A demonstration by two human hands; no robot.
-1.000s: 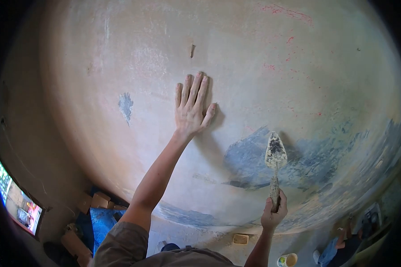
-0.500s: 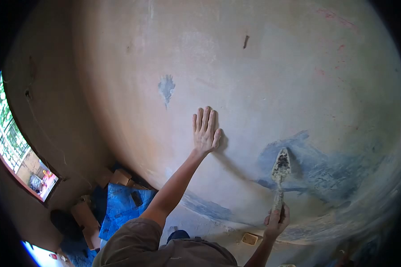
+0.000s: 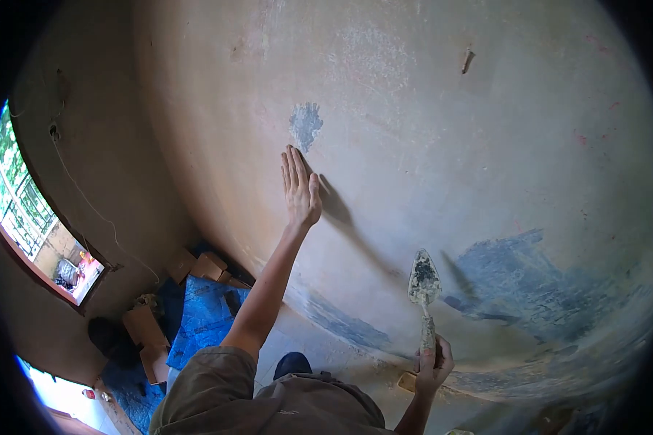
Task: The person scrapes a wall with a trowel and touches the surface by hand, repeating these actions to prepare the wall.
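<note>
Trowel (image 3: 424, 290) sits in the right hand (image 3: 434, 368), whose fingers are curled round its handle (image 3: 428, 333). Beyond them the blade (image 3: 424, 274) points upward, dark in the middle and pale at the edges. It stands apart from the wall (image 3: 406, 196), its shadow (image 3: 458, 275) falling to the right. Up and to the right of those fingers spreads a big grey patch (image 3: 537, 283); just left of them is a tray (image 3: 407, 381), partly hidden. On the left hand (image 3: 302, 197) the fingers are straight, side by side, gripping nothing, their tips just below a small grey patch (image 3: 307, 125); I cannot tell whether they touch the wall. Below and left of them lie a blue sheet (image 3: 202, 312) and boxes (image 3: 144, 328).
</note>
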